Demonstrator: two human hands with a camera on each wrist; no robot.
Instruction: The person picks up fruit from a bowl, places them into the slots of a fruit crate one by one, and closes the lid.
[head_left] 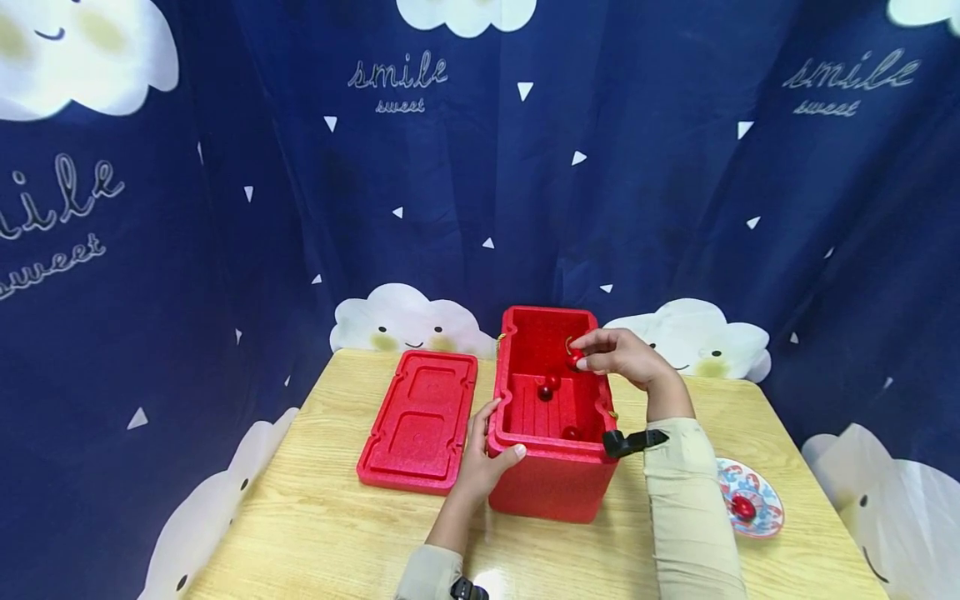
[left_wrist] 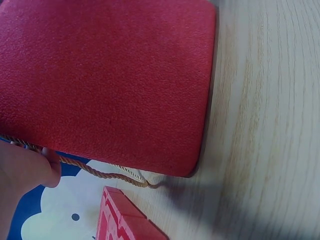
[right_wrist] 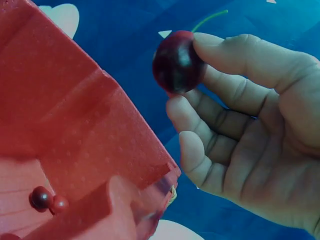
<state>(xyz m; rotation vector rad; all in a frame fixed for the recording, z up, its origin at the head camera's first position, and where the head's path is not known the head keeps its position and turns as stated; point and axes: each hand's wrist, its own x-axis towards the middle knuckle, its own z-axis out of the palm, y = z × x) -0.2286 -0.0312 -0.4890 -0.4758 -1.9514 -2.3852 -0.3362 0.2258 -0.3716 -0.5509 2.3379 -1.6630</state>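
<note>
Navy cloud-print curtain (head_left: pixel 487 183) is hanging behind a wood-grain table (head_left: pixel 315 517); red box (head_left: pixel 551 487) is standing on table, open side up. Lid (head_left: pixel 420 417) is lying flat L of box, so uncovering looks done.

R hand (head_left: pixel 626 362) is holding held cherry (head_left: pixel 575 360) over box opening, nr R rim: thumb + fingertips are pinching it, stem sticking out; other fingers are curling loosely below (R wrist cam). L hand (head_left: pixel 480 467) is gripping box at near-L corner, thumb over front rim, fingers along L wall; exact fingertip contact hidden, can't tell. Handle cord (left_wrist: pixel 95 172) is hanging by box wall, running next to L hand; can't tell if hand's touching it.

Progress, my read: approx. midway+. Three cherries are lying on box floor: dark cherry (head_left: pixel 545 392) and red cherry (head_left: pixel 553 382) touching or nearly, third cherry (head_left: pixel 572 433) nr front wall. Still left: held cherry not yet released, plus min. one plate cherry (head_left: pixel 743 507) sitting on patterned plate (head_left: pixel 756 476), R of box. Lid's still off.
</note>
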